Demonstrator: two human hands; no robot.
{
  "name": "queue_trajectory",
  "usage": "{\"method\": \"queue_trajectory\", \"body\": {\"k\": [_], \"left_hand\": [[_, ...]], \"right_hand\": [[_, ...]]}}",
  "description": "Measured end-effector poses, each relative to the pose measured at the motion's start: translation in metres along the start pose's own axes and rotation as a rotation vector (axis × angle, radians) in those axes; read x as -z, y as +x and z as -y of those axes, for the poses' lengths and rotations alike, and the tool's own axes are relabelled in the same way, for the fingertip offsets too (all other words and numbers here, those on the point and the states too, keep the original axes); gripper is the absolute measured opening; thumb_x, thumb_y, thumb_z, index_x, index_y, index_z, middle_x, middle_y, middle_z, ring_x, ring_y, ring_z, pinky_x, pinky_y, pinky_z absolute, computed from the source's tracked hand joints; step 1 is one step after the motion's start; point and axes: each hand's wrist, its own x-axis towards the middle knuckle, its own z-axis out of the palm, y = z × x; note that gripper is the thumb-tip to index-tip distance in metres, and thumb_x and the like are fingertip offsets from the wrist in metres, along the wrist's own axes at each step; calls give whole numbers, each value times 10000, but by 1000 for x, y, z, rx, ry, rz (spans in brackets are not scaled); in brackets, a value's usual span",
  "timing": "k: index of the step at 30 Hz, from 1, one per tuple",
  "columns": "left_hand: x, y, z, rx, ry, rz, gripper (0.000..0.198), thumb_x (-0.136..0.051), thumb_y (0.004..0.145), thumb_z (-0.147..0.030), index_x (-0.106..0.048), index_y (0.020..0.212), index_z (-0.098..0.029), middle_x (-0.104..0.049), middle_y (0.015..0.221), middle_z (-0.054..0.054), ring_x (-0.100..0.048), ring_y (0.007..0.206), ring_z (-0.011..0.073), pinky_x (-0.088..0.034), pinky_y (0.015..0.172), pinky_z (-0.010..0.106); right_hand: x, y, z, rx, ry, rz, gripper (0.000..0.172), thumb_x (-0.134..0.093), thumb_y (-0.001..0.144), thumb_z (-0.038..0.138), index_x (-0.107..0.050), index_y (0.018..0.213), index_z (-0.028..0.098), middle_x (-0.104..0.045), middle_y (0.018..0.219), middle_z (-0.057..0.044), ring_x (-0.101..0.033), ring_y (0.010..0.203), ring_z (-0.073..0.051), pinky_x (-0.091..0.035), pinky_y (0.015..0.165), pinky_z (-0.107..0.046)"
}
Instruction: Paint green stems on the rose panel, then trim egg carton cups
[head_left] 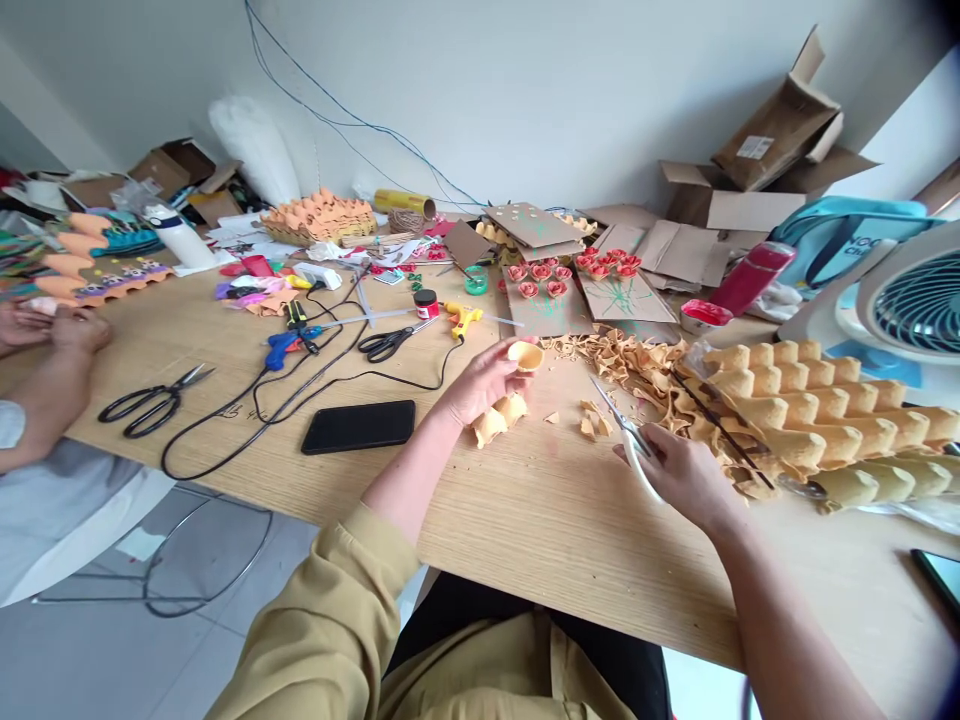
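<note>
Fingers of the left hand (484,385) grasp a carton cup (527,357) at their tips, carton pieces (491,427) lying near the palm; right hand (686,472) grips scissors (640,468) beside small scraps (587,427), apart from the cup.

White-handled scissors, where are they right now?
In the head view, the white-handled scissors are right of centre, in the person's right hand, with small egg-carton pieces just to their left.

Left of the yellow glue gun (463,318), two black scissors (174,391), one blue glue gun (282,350) and one phone (358,427) are counted; right of it, one pair of white scissors (632,433), one held cup (526,356), two flower cards (559,318), one red bottle (754,275) and one fan (911,300).
</note>
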Motion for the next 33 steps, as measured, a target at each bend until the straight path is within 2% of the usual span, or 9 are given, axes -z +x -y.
{"method": "queue_trajectory", "body": {"k": [3, 6, 9, 14, 16, 19, 23, 26, 33], "left_hand": [[10, 3, -4, -74, 214, -92, 480, -765, 757, -297, -620, 1200, -182, -661, 1129, 70, -676, 916, 148, -511, 780, 248], [17, 8, 2, -138, 486, -184, 444, -759, 753, -296, -616, 1156, -175, -665, 1134, 69, -666, 968, 165, -520, 820, 271], [19, 12, 10, -194, 678, -235, 412, -744, 749, -259, -613, 1128, -162, -689, 1130, 74, -657, 1010, 175, -513, 873, 284], [14, 11, 16, -169, 968, -255, 395, -721, 763, -231, -610, 1139, -188, -702, 1187, 76, -664, 1087, 214, -510, 803, 280], [9, 9, 19, -180, 1092, -252, 378, -725, 760, -201, -616, 1122, -200, -718, 1152, 54, -668, 1078, 206, -506, 850, 293], [0, 10, 23, -175, 1239, -218, 390, -724, 766, -166, -608, 1135, -212, -728, 1120, 41, -675, 1036, 197, -495, 906, 316], [-16, 15, 24, -141, 1539, -124, 363, -731, 776, -190, -633, 1124, -228, -702, 1191, 59, -629, 1112, 253, -456, 935, 376], [-28, 20, 27, -97, 1702, -111, 332, -718, 811, -260, -643, 1134, -237, -696, 1222, 64, -599, 1142, 284, -418, 917, 402], [-39, 32, 42, 16, 1849, -59, 304, -672, 870, -365, -638, 1143, -237, -729, 1159, 67, -602, 1100, 301, -359, 909, 428]], "right_hand": [[3, -1, -1, 23, -124, 26, 303, -575, 863, 472, -453, 701, 247, -524, 549, 24, -447, 492, -144, -279, 488, -266], [5, -2, 3, 77, -221, 84, 263, -536, 877, 448, -493, 720, 242, -596, 608, 4, -510, 531, -154, -297, 523, -267], [3, -4, 20, 98, -362, 141, 285, -518, 885, 459, -544, 719, 228, -644, 638, -19, -574, 573, -165, -320, 560, -275], [-7, -4, 51, 123, -559, 194, 306, -528, 883, 463, -651, 799, 196, -725, 719, -73, -682, 686, -215, -412, 705, -312], [-8, -2, 52, 70, -591, 196, 330, -517, 896, 470, -674, 820, 189, -735, 729, -87, -704, 719, -231, -431, 744, -328], [-1, 0, 42, -111, -624, 185, 382, -488, 921, 485, -697, 845, 175, -744, 765, -116, -721, 770, -252, -446, 733, -333], [10, 3, 26, -273, -619, 194, 426, -478, 924, 533, -707, 921, 174, -748, 809, -138, -725, 827, -280, -458, 711, -342], [11, 3, 23, -268, -570, 209, 414, -462, 934, 526, -695, 923, 184, -752, 839, -132, -724, 841, -281, -459, 708, -342], [5, 0, 29, -201, -526, 204, 380, -471, 944, 501, -664, 892, 178, -745, 839, -121, -717, 853, -265, -445, 735, -337]]}}
